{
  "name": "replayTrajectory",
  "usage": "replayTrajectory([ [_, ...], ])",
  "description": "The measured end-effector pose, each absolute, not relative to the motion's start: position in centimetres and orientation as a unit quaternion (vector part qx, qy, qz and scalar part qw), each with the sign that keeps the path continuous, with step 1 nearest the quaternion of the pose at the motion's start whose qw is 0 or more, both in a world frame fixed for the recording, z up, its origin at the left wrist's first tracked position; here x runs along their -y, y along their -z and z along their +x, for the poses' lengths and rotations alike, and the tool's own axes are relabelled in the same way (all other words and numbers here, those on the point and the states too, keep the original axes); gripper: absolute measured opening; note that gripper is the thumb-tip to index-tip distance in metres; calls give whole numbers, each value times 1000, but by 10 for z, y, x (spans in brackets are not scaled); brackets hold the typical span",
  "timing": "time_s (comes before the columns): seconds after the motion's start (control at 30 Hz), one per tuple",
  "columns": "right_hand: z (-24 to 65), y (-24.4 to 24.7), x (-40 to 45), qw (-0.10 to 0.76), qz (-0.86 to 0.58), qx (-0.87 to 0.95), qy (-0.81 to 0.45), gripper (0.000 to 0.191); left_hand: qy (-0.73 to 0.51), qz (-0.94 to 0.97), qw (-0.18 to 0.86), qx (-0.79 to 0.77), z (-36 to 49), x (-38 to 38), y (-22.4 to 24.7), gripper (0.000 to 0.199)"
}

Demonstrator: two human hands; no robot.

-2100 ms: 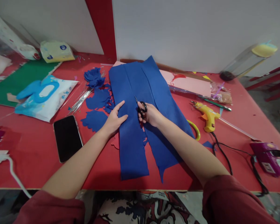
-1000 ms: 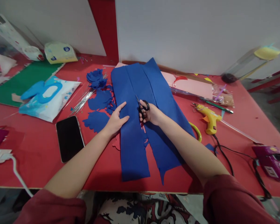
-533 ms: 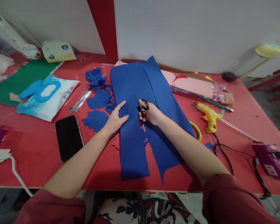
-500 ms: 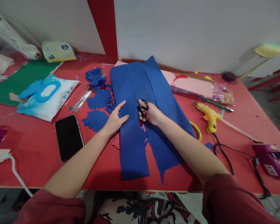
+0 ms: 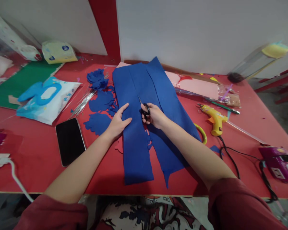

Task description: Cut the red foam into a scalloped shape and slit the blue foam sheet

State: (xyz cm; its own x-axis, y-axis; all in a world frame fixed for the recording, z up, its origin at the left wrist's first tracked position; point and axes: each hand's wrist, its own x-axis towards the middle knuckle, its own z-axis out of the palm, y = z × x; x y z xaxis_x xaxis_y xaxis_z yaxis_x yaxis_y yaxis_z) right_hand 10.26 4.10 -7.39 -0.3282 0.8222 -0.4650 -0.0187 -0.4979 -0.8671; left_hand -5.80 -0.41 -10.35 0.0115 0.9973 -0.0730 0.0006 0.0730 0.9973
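Note:
A large blue sheet (image 5: pixel 136 150), of cloth or soft paper, lies across the table with a long cut running up from its near edge. My right hand (image 5: pixel 156 116) grips black-handled scissors (image 5: pixel 147 110) at the top of that cut. Their blades point away from me over the sheet; whether they are parted is hard to make out. On the sheet's left edge rests my left hand (image 5: pixel 118 123), thumb and forefinger spread, holding nothing. Ragged blue cut pieces (image 5: pixel 99 124) lie left of that hand, below a blue fabric-like flower (image 5: pixel 97 79) and a bundle of silvery wires (image 5: pixel 84 103).
To the left are a black-screened phone (image 5: pixel 70 140), a wipes pack (image 5: pixel 48 99) and a green sheet (image 5: pixel 26 80). Rightward lie a yellow glue gun (image 5: pixel 214 119) with its black cord, a yellow ring (image 5: pixel 201 133) and a purple box (image 5: pixel 279 163). A wall stands behind the table.
My right hand and the scissors have shifted very slightly, with the handles turned a little. My left hand keeps its place on the sheet.

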Motion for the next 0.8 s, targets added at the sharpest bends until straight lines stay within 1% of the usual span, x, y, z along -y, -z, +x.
replayTrajectory([
  [0.27,103,70,-47,266,-495,415,-716,28,-473,469,539,-515,-57,6,100,69],
  [0.6,103,72,-47,293,-492,404,-713,23,-467,481,529,-520,-56,5,98,71],
  [0.8,101,70,-48,287,-493,403,-715,28,-463,485,527,-522,-56,5,98,73],
])
